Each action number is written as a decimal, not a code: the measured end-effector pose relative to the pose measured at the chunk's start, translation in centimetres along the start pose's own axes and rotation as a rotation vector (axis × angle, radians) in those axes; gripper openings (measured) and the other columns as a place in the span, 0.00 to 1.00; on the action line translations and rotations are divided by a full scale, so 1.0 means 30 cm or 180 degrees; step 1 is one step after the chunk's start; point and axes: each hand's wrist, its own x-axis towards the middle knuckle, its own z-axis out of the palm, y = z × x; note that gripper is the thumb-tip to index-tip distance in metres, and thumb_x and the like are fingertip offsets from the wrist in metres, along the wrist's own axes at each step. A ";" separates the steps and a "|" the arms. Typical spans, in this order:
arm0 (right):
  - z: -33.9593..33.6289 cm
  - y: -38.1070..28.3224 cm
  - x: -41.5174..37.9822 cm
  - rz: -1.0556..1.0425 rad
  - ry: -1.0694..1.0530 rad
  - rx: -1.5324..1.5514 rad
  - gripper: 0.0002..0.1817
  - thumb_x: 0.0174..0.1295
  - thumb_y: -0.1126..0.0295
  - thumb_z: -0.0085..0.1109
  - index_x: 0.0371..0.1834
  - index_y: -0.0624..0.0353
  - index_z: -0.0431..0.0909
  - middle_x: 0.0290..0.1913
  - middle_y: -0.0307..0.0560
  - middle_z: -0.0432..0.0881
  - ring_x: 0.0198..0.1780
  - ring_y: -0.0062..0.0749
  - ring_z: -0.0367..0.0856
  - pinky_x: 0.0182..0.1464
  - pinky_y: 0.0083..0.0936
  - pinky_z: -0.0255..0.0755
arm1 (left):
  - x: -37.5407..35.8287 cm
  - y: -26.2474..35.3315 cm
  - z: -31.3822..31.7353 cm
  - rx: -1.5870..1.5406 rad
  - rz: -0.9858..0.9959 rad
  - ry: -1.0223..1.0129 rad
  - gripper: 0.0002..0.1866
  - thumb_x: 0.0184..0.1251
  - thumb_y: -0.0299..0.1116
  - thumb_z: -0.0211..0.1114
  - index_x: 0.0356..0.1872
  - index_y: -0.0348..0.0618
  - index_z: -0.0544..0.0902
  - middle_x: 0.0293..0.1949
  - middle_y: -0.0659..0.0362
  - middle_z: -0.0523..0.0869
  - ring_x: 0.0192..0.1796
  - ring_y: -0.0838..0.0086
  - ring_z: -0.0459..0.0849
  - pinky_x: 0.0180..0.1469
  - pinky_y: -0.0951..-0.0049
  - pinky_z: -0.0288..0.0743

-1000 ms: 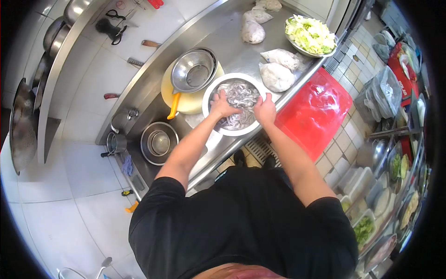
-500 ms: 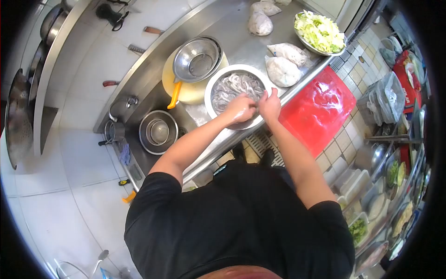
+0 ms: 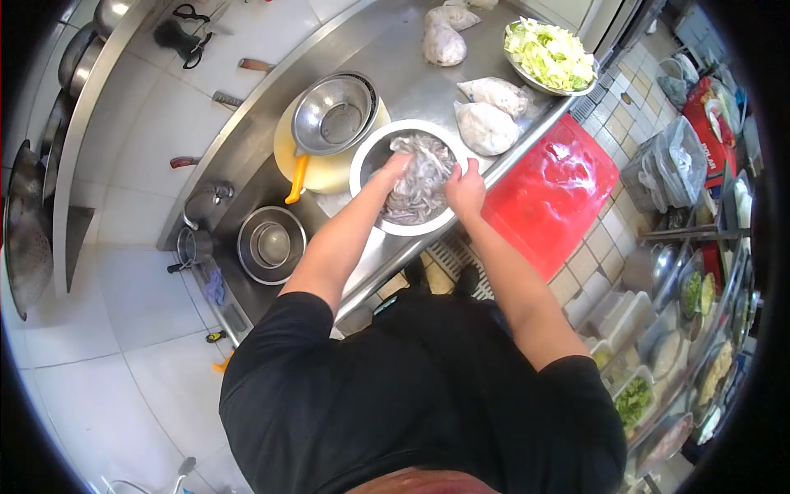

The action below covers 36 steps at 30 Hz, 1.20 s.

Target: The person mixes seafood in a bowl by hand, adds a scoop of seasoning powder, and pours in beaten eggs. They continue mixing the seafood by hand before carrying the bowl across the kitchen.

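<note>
A white-rimmed bowl (image 3: 359,174) stands near the front edge of the steel counter, holding greyish, glossy strips (image 3: 421,185). My left hand (image 3: 397,167) reaches into the bowl at its left side, its fingers largely hidden among the strips. At the right rim my right hand (image 3: 466,188) grips the bowl, thumb inside and fingers outside. Left of the bowl, a metal strainer (image 3: 333,115) with an orange handle rests on a round yellowish board (image 3: 285,148). Filled plastic bags (image 3: 487,129) lie to the bowl's upper right.
Chopped cabbage fills a bowl (image 3: 550,56) at the counter's far right. A red board (image 3: 551,198) lies beyond the counter edge. Nested metal bowls (image 3: 272,245) sit in the sink at left. Knives and scissors (image 3: 193,58) hang on the wall. Shelves with food containers stand at right.
My left hand has moved from the middle of the bowl to its left side, and the strips have shifted to the right. The whole view has shifted slightly.
</note>
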 end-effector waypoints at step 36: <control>-0.011 -0.016 -0.004 0.0028 -0.0026 -0.0102 0.23 0.69 0.59 0.51 0.61 0.64 0.71 0.42 0.72 0.84 0.47 0.69 0.82 0.52 0.55 0.73 | -0.001 0.050 0.047 0.2870 0.1019 0.1119 0.24 0.57 0.45 0.67 0.48 0.36 0.87 0.52 0.39 0.85 0.57 0.47 0.83 0.59 0.56 0.77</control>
